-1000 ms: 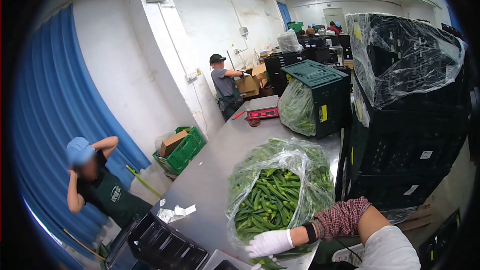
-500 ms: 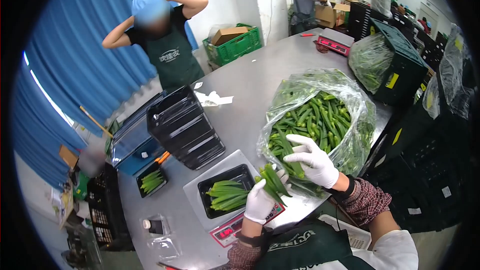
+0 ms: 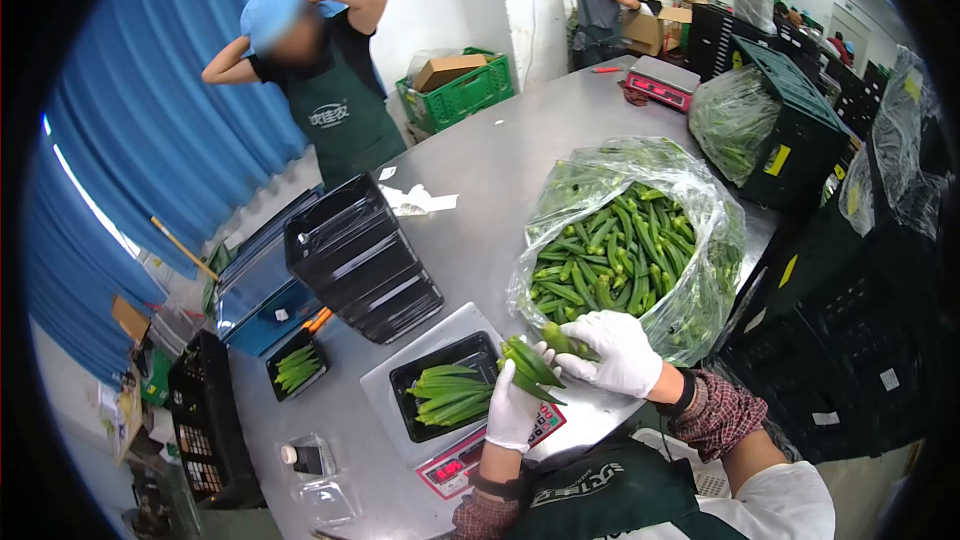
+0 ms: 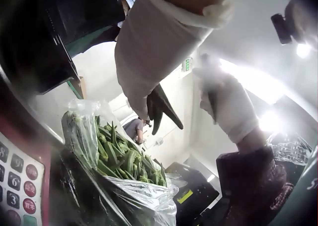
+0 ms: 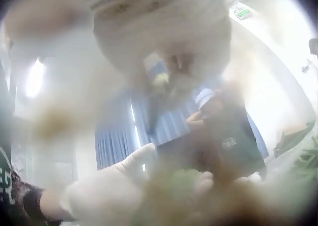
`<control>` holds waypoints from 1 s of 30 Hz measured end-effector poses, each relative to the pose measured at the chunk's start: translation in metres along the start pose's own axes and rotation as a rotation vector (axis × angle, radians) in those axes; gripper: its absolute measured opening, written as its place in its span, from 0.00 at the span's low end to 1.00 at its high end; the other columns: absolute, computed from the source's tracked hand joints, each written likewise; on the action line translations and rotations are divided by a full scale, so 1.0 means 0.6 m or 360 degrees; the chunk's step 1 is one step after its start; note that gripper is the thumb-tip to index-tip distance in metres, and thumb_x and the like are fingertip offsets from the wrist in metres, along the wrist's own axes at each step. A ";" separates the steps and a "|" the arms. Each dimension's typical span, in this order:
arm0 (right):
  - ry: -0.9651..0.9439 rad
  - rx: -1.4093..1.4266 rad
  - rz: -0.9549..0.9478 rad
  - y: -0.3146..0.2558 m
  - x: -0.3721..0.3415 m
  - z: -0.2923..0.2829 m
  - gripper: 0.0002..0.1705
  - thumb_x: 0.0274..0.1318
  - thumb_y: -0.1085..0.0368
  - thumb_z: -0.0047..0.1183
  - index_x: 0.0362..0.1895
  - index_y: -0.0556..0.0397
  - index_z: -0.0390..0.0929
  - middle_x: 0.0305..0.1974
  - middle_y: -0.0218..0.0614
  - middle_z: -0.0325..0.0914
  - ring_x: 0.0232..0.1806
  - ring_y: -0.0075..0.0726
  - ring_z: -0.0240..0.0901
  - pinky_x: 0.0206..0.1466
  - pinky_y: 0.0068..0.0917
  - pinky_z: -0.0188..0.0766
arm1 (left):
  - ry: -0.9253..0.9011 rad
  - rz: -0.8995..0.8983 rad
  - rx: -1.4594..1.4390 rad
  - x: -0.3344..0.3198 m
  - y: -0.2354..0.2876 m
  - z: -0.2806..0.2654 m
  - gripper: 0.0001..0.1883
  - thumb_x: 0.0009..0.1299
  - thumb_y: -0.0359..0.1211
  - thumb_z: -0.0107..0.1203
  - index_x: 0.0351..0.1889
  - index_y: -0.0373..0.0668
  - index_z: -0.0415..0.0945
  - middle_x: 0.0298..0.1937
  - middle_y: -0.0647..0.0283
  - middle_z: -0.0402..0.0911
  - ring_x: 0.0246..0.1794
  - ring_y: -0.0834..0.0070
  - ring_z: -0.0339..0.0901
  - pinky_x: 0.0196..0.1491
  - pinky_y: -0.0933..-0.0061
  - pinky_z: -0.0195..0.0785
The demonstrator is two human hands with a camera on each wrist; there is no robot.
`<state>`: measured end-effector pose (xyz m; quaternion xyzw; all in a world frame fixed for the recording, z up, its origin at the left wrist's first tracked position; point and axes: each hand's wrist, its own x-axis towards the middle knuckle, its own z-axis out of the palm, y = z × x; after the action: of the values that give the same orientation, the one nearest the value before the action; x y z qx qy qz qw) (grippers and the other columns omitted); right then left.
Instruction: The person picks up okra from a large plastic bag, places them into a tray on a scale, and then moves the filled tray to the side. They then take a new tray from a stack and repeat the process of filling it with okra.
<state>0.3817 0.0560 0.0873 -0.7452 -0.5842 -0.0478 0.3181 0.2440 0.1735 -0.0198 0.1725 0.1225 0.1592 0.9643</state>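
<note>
My gloved left hand (image 3: 512,414) grips a small bunch of okra (image 3: 531,364) beside the black tray on the scale. In the left wrist view, pods (image 4: 162,108) stick out past its fingers. My gloved right hand (image 3: 622,356) pinches okra (image 3: 558,337) by the near edge of the big plastic bag. Okra pods (image 3: 615,250) fill that clear bag (image 3: 722,270). More okra (image 3: 450,393) lies side by side in the black tray (image 3: 402,380), which sits on a digital scale (image 3: 382,387) with a lit red display. The right wrist view is mostly blurred.
Nested black trays (image 3: 365,260) stand left of the scale. A smaller tray of okra (image 3: 297,368) lies beyond them. Stacked dark crates (image 3: 830,350) rise on the right. Another scale (image 3: 662,83) and a tipped crate (image 3: 800,125) are farther back. A person in an apron (image 3: 335,115) stands across the table.
The head view turned left and down from the bag to the scale. My right hand, at the bag a second ago, has come closer to my left hand with okra in its fingers.
</note>
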 end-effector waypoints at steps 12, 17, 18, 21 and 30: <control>-0.0059 -0.0566 0.0192 0.238 0.096 0.043 0.12 0.48 0.60 0.57 0.39 0.46 0.82 0.31 0.41 0.78 0.34 0.49 0.77 0.37 0.42 0.74 | 0.0451 0.0079 0.0130 0.003 -0.009 -0.016 0.23 0.72 0.35 0.48 0.64 0.40 0.62 0.49 0.61 0.72 0.50 0.68 0.71 0.60 0.59 0.64; -0.0487 -0.0935 0.0213 0.444 0.141 0.121 0.09 0.49 0.67 0.52 0.37 0.50 0.79 0.37 0.43 0.80 0.39 0.48 0.79 0.39 0.39 0.76 | 0.0168 -0.0001 -0.0225 0.003 -0.004 -0.011 0.26 0.74 0.43 0.45 0.66 0.40 0.62 0.51 0.56 0.76 0.51 0.64 0.74 0.62 0.57 0.63; -0.0585 -0.0984 0.0194 0.446 0.147 0.121 0.10 0.48 0.68 0.52 0.38 0.52 0.79 0.36 0.44 0.80 0.38 0.48 0.79 0.39 0.39 0.76 | 0.0168 0.0005 -0.0249 0.002 -0.002 -0.007 0.28 0.75 0.48 0.42 0.66 0.40 0.63 0.52 0.55 0.76 0.52 0.64 0.74 0.63 0.56 0.62; -0.0748 -0.1064 0.0142 0.466 0.164 0.130 0.10 0.44 0.69 0.53 0.35 0.57 0.77 0.30 0.45 0.80 0.34 0.50 0.80 0.36 0.40 0.75 | 0.0226 0.0021 -0.0276 0.000 0.010 -0.002 0.33 0.74 0.55 0.36 0.67 0.40 0.62 0.56 0.56 0.73 0.56 0.63 0.71 0.66 0.54 0.57; -0.0456 -0.0043 0.0153 0.105 0.141 -0.043 0.24 0.49 0.41 0.52 0.33 0.47 0.84 0.24 0.44 0.79 0.29 0.51 0.78 0.35 0.41 0.74 | 0.0106 0.0126 -0.0336 0.011 0.006 0.013 0.31 0.75 0.52 0.38 0.68 0.41 0.59 0.65 0.51 0.66 0.67 0.59 0.62 0.72 0.53 0.49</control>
<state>0.4724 0.1064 0.1188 -0.7757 -0.5865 0.0663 0.2233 0.2514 0.1770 -0.0126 0.0691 0.1300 0.2149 0.9655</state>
